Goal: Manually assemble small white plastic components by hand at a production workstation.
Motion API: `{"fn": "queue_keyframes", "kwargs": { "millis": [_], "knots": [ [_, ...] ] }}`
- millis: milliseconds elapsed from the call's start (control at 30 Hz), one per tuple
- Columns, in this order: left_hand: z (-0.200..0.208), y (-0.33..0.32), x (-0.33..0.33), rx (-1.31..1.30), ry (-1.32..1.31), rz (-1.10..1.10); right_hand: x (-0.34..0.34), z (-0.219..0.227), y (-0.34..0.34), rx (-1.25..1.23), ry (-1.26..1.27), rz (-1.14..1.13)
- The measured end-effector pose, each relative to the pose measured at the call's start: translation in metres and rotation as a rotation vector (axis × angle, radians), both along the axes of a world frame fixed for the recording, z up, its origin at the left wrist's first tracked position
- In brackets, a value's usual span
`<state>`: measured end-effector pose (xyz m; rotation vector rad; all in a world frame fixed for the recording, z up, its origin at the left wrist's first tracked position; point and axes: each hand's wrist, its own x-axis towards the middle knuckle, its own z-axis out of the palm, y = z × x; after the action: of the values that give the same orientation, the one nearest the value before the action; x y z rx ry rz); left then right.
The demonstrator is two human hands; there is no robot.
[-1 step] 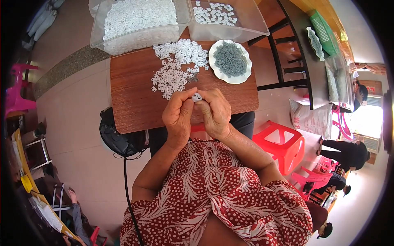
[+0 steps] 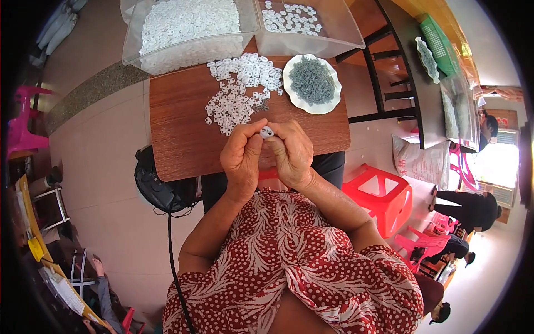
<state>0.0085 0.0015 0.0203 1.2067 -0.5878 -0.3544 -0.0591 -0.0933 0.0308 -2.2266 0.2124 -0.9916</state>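
Note:
Between the fingertips of both hands is a small white plastic piece (image 2: 267, 132) with two dark spots on its face. My left hand (image 2: 243, 156) pinches it from the left with thumb and forefinger. From the right, my right hand (image 2: 292, 153) grips it the same way. Just beyond my fingers lies a loose pile of small white plastic pieces with holes (image 2: 231, 106), spread over the brown wooden table (image 2: 183, 122). To its right stands a white scalloped plate (image 2: 332, 103) heaped with small grey screw-like parts (image 2: 312, 80). A few grey parts (image 2: 262, 106) lie beside the white pile.
Two clear plastic bins, a fuller left one (image 2: 192, 61) and a sparser right one (image 2: 339, 39), hold white pieces at the table's far edge. A red stool (image 2: 384, 200) stands right, a black bag (image 2: 161, 183) left. Other people (image 2: 467, 209) are at far right.

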Motion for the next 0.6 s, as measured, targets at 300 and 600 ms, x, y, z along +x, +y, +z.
{"fn": "queue_keyframes", "kwargs": {
  "millis": [300, 600],
  "knots": [
    [-0.006, 0.006, 0.002, 0.029, -0.010, -0.002, -0.005, -0.004, 0.004, 0.235, 0.112, 0.009],
    [-0.009, 0.007, 0.006, 0.155, 0.077, 0.035, -0.003, 0.000, 0.012, 0.797, 0.191, 0.017]
  ]
}}
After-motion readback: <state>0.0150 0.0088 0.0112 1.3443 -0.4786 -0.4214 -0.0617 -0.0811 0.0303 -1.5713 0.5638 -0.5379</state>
